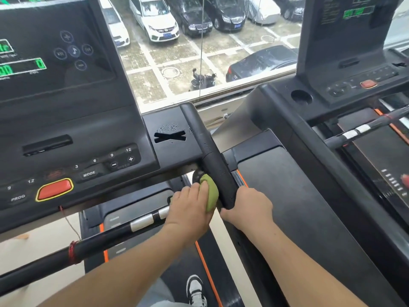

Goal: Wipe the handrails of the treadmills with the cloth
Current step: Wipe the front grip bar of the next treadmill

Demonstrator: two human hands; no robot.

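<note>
A black side handrail [211, 158] runs from the treadmill console toward me, with water drops on its upper part. My left hand [190, 209] holds a green cloth [210, 192] against the rail's left side near its lower end. My right hand [249, 209] grips the same rail from the right, thumb curled under its end. A black front crossbar [88, 241] with silver sensor plates passes under my left hand.
The console [66, 151] with a red stop button [54, 189] sits at left. A wet cup tray [170, 134] lies beside the rail. A second treadmill [332, 120] stands at right. A window ahead overlooks parked cars. My shoe [195, 289] is on the belt below.
</note>
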